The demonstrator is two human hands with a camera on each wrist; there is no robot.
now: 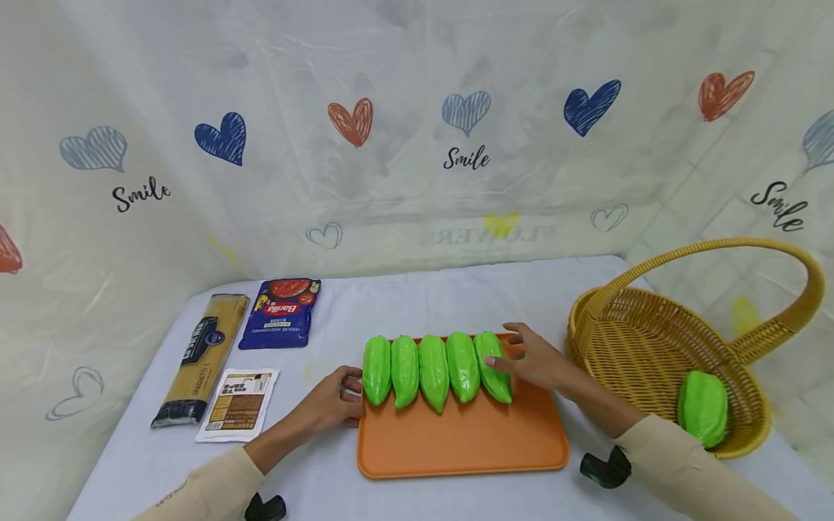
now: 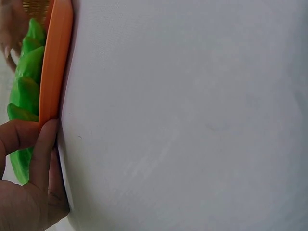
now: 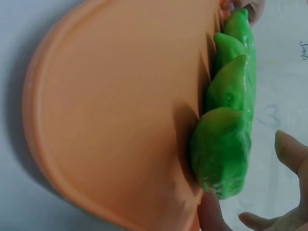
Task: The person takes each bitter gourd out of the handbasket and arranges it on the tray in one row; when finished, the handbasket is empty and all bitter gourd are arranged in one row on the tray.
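Several glossy green star fruits (image 1: 433, 373) lie side by side along the far edge of an orange tray (image 1: 462, 441). At the tray's left side my left hand (image 1: 335, 399) pinches the rim; in the left wrist view, its fingers (image 2: 44, 144) meet at the tray wall. My right hand (image 1: 537, 356) is at the rightmost star fruit (image 1: 492, 367), fingers spread apart. In the right wrist view one digit touches the near end of that fruit (image 3: 221, 154), while the other fingers stand away from it.
On the right, a wicker basket (image 1: 641, 344) with a tall handle holds another green star fruit (image 1: 704, 409). At the left lie a spaghetti pack (image 1: 205, 358), a blue Barilla pouch (image 1: 281, 315) and a white-and-brown packet (image 1: 238, 405). A printed curtain (image 1: 404, 188) hangs behind the table.
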